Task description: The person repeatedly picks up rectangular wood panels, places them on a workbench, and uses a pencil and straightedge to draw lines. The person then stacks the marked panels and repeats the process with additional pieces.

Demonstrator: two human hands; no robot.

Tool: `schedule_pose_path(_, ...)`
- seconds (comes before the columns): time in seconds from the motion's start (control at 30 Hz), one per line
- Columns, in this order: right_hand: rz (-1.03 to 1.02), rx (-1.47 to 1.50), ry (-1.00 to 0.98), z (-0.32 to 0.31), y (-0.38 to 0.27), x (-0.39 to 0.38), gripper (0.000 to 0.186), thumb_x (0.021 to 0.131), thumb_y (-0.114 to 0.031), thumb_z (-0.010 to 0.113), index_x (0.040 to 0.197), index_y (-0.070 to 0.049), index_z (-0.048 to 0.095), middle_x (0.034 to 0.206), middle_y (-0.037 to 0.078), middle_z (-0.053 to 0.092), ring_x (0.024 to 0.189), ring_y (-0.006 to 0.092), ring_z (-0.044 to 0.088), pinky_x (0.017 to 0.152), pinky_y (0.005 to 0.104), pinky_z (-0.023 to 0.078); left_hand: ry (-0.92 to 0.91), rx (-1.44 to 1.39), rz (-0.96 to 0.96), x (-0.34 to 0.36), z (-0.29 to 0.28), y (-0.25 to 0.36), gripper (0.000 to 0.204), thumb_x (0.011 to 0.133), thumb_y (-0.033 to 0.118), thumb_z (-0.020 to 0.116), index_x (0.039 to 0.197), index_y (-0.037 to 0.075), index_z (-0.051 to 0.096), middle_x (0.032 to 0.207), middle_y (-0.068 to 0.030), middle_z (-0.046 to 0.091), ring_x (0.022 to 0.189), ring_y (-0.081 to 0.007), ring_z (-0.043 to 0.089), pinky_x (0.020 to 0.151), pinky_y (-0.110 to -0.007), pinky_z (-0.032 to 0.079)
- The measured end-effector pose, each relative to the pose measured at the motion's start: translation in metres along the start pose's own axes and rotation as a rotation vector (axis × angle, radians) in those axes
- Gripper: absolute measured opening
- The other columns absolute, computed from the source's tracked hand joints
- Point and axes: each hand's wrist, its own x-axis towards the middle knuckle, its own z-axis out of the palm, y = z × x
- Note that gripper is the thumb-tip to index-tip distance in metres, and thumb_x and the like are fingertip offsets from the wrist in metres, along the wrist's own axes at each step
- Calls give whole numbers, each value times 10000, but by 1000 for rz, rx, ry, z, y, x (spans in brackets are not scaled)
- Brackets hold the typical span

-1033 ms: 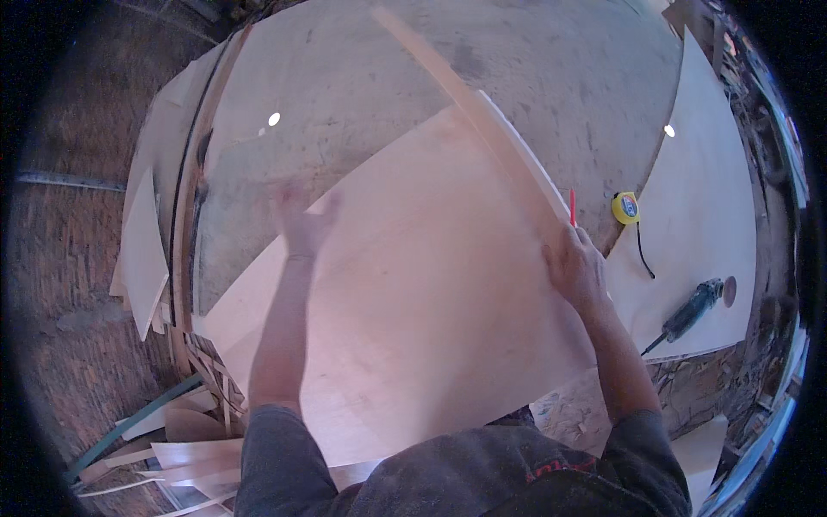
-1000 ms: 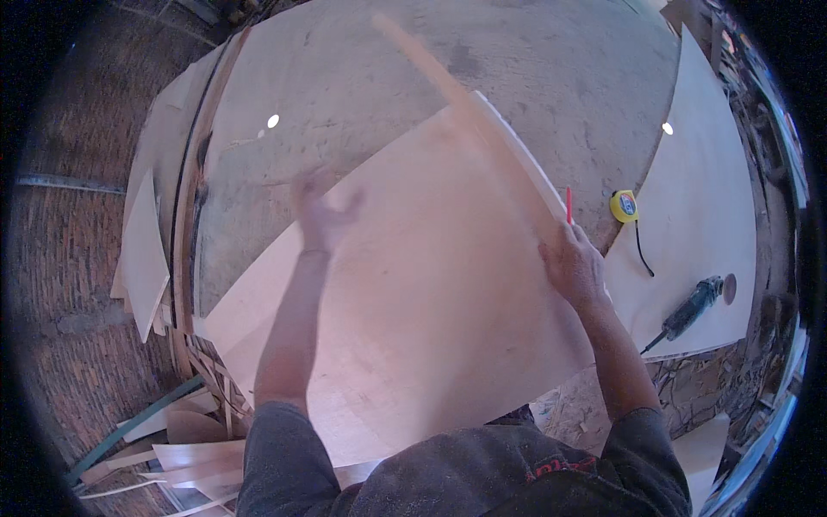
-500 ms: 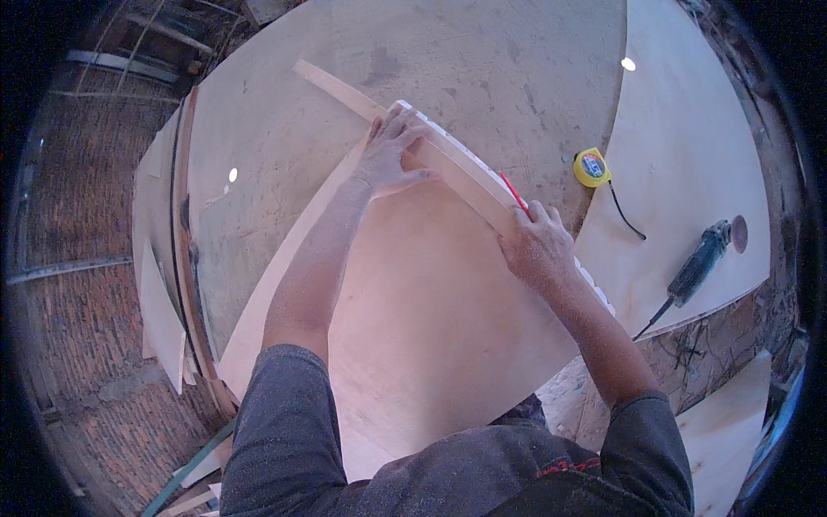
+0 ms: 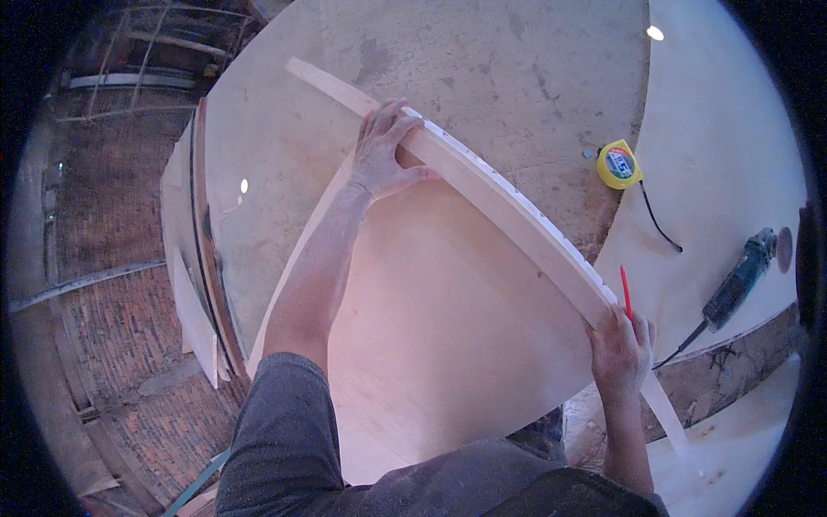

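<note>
My left hand (image 4: 386, 151) grips a long pale wooden strip (image 4: 508, 226) near the upper corner of a large light plywood sheet (image 4: 431, 319), its fingers bent over the strip. The strip lies along the sheet's right edge, beside a white edge with dark marks. My right hand (image 4: 623, 349) grips the strip lower down, with a red pencil (image 4: 627, 289) upright among its fingers. Right of the sheet lie a yellow tape measure (image 4: 617, 164) with a black strap and a dark angle grinder (image 4: 736, 280) with a corded end.
The wide, stained work table (image 4: 465, 69) carries another pale panel (image 4: 724, 129) at the right. Boards and a long rail (image 4: 202, 215) run along the table's left end, above a brick floor (image 4: 112, 345). Further sheets (image 4: 741, 431) lie lower right.
My left hand has moved from the sheet's left edge onto the strip's upper part. My right hand has slid down and right with the pencil, and the strip's lower end now shows beyond it.
</note>
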Motion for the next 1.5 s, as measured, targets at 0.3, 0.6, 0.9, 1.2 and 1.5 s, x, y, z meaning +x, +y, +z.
schedule_pose_path(0.3,66,57,34,3,6,0,464,734,-133,831,1131,-49,606,1088,153,606,1027,380,557,889,482,457,-5,34,11,12,3,4,835,570,631,854,1232,197,589,1530,-117,351,1442,-378,261,1189,-522,219)
schedule_pose_path(0.6,118,107,16,1,9,1,530,697,-139,849,1158,-59,600,1092,153,600,1021,381,560,883,481,453,-23,39,100,14,10,-9,789,684,652,768,1258,169,523,1517,-150,343,1459,-391,232,1200,-544,167)
schedule_pose_path(0.9,135,128,27,1,9,1,548,687,-154,861,1170,-53,623,1074,149,612,994,369,561,866,464,453,-55,-20,24,14,11,-8,612,866,449,668,1342,138,442,1562,-180,278,1495,-407,172,1224,-553,83)
schedule_pose_path(1.2,202,127,-50,-5,11,-1,500,720,-78,847,1164,-50,619,1126,134,614,1098,343,569,963,470,486,-96,59,-229,12,4,-2,928,765,632,739,1459,132,377,1641,-233,111,1531,-410,66,1217,-583,40)
schedule_pose_path(1.5,241,119,-23,-21,27,-17,467,734,-98,846,1140,-36,622,1089,155,619,1067,367,609,924,471,501,-295,187,-406,43,-31,5,1084,577,749,806,1403,108,515,1614,-250,207,1490,-374,264,1178,-476,303)
